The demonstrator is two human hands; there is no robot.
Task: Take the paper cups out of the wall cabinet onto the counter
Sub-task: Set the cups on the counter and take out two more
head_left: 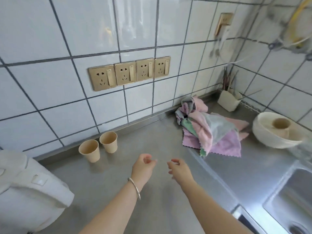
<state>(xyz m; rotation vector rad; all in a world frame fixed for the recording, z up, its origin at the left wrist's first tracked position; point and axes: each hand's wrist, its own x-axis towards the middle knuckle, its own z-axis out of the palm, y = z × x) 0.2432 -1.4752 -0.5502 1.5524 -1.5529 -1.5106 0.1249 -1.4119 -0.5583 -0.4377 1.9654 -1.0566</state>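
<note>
Two tan paper cups stand upright on the grey counter (152, 191) near the tiled wall, one in front (89, 152) and one just behind it to the right (108, 141). My left hand (143, 167), with a silver bangle on the wrist, hovers over the counter to the right of the cups, fingers loosely curled and holding nothing. My right hand (179, 170) is close beside it, fingers apart and empty. A third tan cup (281, 126) sits inside a white bowl (263, 134) at the right. The wall cabinet is out of view.
A white appliance (28, 191) fills the counter's left. A heap of pink, purple and green cloths (212, 130) lies by the wall. A white chopstick holder (228, 101) stands in the corner. A steel sink (290, 200) is at the lower right. Gold sockets (129, 73) line the wall.
</note>
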